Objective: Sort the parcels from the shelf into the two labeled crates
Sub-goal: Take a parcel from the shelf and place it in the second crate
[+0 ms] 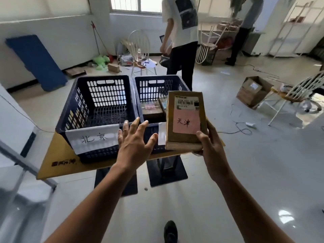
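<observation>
Two arms reach forward over the floor toward the table. My left hand hovers open, fingers spread and straight, holding nothing, in front of the near rims where the two dark blue crates meet. My right hand grips the lower right corner of a cardboard parcel, thumb on its front face and the other fingers hidden behind it.

The left crate, with a white paper label reading 北京, shows its bare mesh floor. The right crate holds several parcels lying on its bottom.

The gripped parcel stands upright, above my right hand and in front of the right crate's near right corner. Its pink note reading 天津 faces me, below a printed shipping label.
</observation>
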{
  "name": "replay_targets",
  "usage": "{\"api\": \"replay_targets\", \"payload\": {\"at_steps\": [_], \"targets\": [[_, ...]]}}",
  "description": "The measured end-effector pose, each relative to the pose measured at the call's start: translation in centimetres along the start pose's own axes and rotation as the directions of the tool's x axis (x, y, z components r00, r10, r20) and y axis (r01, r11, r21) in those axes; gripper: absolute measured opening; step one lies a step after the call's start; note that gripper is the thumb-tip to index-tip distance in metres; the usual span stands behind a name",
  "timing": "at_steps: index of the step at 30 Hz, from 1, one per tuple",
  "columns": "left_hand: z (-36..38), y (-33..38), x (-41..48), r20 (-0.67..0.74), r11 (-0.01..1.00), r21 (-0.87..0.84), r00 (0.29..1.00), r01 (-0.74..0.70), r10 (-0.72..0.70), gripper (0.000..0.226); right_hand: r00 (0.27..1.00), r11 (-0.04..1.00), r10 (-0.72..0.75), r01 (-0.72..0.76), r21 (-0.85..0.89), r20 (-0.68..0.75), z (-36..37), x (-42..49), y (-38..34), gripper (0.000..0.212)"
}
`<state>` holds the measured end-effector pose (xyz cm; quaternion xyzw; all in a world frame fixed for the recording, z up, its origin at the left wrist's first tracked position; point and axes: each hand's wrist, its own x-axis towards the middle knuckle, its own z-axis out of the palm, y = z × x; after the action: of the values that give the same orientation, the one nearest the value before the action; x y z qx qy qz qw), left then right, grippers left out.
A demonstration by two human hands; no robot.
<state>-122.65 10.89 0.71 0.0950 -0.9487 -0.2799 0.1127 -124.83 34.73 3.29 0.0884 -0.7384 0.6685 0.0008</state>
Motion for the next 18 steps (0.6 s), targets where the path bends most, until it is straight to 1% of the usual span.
{"api": "replay_targets", "payload": {"at_steps": [3, 5, 9, 12, 15, 17, 18], "targets": [[1.0, 0.2, 3.8, 0.01, 0.999, 0.026, 1.0, 0.025, -0.025, 0.065, 0.999, 1.0, -0.025, 0.025, -0.004, 0.034, -0.4, 5.4, 0.5, 0.053], [1.5, 0.6, 6.2, 0.028, 0.998, 0.049, 0.999, 0.044, -0.045, 0.066, 0.998, 0.999, -0.019, 0.021, -0.031, 0.06, -0.6, 8.9, 0.9, 0.049], [2.6, 0.8, 10.8, 0.05, 0.991, 0.106, 0.995, 0.086, -0.092, 0.068, 0.991, 0.999, 0.01, -0.004, -0.044, 0.133, -0.9, 15.5, 2.2, 0.042], [3.6, 0.6, 13.4, 0.064, 0.984, 0.133, 0.99, 0.12, -0.129, 0.07, 0.976, 0.996, 0.074, -0.062, -0.067, 0.204, -0.6, 19.9, 4.3, 0.039], [4.1, -0.4, 15.6, 0.087, 0.978, 0.158, 0.984, 0.14, -0.155, 0.073, 0.952, 0.982, 0.173, -0.148, -0.114, 0.252, 0.2, 24.0, 7.1, 0.067], [4.2, -1.6, 17.5, 0.111, 0.975, 0.166, 0.979, 0.15, -0.169, 0.076, 0.925, 0.967, 0.249, -0.22, -0.13, 0.286, 1.3, 26.3, 8.4, 0.075], [4.3, -2.2, 18.6, 0.12, 0.973, 0.173, 0.978, 0.151, -0.173, 0.078, 0.91, 0.959, 0.282, -0.253, -0.131, 0.305, 1.9, 27.4, 8.9, 0.075]]}}
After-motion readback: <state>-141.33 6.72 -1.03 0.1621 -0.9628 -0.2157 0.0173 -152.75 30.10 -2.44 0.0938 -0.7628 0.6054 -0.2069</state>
